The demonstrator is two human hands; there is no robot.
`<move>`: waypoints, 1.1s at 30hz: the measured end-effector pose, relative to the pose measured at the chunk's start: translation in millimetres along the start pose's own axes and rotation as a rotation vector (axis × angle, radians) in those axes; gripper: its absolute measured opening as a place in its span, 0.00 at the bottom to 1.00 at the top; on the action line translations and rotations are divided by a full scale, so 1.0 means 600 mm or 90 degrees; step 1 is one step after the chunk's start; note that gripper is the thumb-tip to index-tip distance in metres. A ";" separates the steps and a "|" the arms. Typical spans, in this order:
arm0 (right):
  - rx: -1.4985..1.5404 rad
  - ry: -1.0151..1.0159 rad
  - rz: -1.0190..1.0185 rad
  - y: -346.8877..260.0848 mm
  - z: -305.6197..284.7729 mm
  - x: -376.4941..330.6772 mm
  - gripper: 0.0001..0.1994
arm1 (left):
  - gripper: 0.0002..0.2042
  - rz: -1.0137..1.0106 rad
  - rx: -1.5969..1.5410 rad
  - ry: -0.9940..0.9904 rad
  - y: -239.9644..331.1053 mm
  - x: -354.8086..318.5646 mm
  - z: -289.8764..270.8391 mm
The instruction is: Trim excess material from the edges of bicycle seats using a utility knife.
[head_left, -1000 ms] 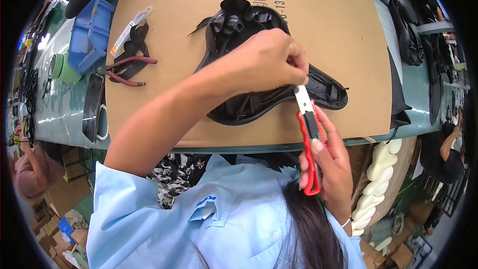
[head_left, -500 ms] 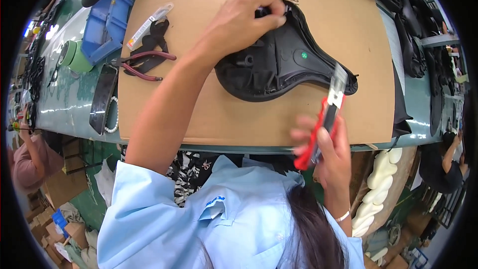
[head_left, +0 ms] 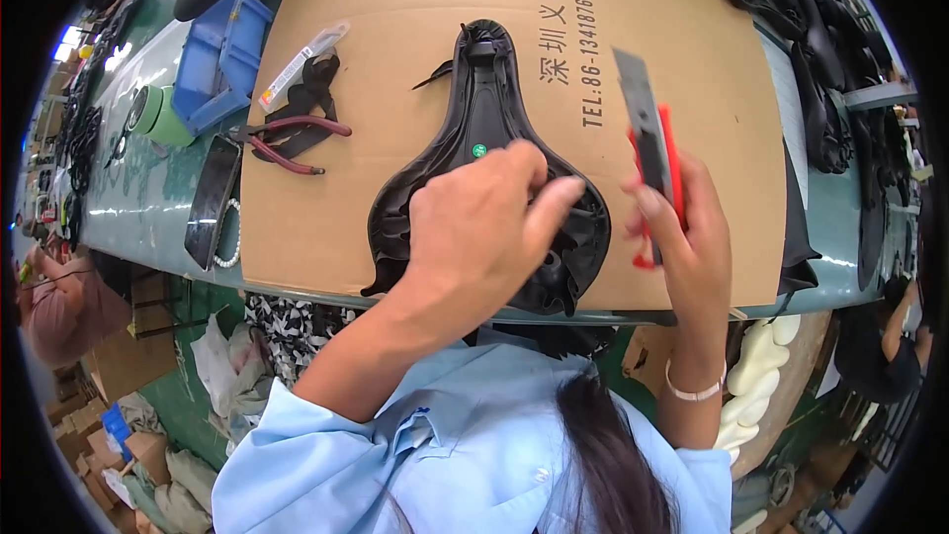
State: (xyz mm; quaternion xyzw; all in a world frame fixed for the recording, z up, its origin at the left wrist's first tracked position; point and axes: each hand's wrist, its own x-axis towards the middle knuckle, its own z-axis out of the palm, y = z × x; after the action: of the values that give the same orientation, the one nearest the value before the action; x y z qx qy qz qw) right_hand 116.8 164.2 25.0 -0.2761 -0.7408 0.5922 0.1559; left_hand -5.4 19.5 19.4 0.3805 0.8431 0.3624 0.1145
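A black bicycle saddle (head_left: 484,89) lies underside up on a cardboard sheet (head_left: 326,208), its narrow nose pointing away from me. My left hand (head_left: 474,222) is over the saddle's wide rear part, thumb and index finger apart with nothing seen between them; the other fingers are mostly hidden. To the right of the saddle, my right hand (head_left: 692,227) is closed round a red and black utility knife (head_left: 654,158), raised above the cardboard with its wide blade out and pointing away. A thin black strip (head_left: 435,73) shows beside the nose; whether it is attached I cannot tell.
On the left lie red-handled pliers (head_left: 297,129), black scraps (head_left: 314,89), a clear packet (head_left: 304,64), a phone (head_left: 211,200) and a beaded string (head_left: 231,237). Beyond them stand a blue bin (head_left: 217,59) and a green roll (head_left: 158,117). Several black saddles (head_left: 811,89) are heaped at right.
The saddle has turned from nose-right to nose-away and sits nearer me. My left hand has come down onto its rear. My right hand has moved right and away with the utility knife.
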 end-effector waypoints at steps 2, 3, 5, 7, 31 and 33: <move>-0.074 0.054 0.009 -0.002 -0.014 -0.046 0.17 | 0.13 0.072 0.005 -0.007 -0.006 -0.005 0.013; -0.078 0.058 0.013 0.000 -0.024 -0.055 0.17 | 0.11 0.032 -0.028 -0.018 -0.003 -0.007 0.015; -0.385 0.041 -0.336 0.003 -0.037 -0.071 0.22 | 0.10 0.026 -0.079 -0.002 -0.004 -0.014 0.022; -0.446 -0.035 -0.290 -0.017 -0.043 -0.078 0.29 | 0.06 0.037 -0.162 0.058 -0.013 -0.018 0.037; -0.595 -0.029 -0.214 -0.013 -0.061 -0.008 0.27 | 0.10 0.337 0.241 -0.149 0.020 0.114 -0.022; -0.425 -0.093 -0.053 -0.020 -0.077 0.021 0.26 | 0.10 0.339 0.249 -0.230 0.023 0.176 -0.006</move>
State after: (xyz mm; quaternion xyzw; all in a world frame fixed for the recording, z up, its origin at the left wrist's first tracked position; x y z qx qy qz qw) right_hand 129.6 206.5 46.9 -0.2386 -0.9135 0.3284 0.0275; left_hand -71.5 100.4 40.5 0.6585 0.7343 0.1391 0.0883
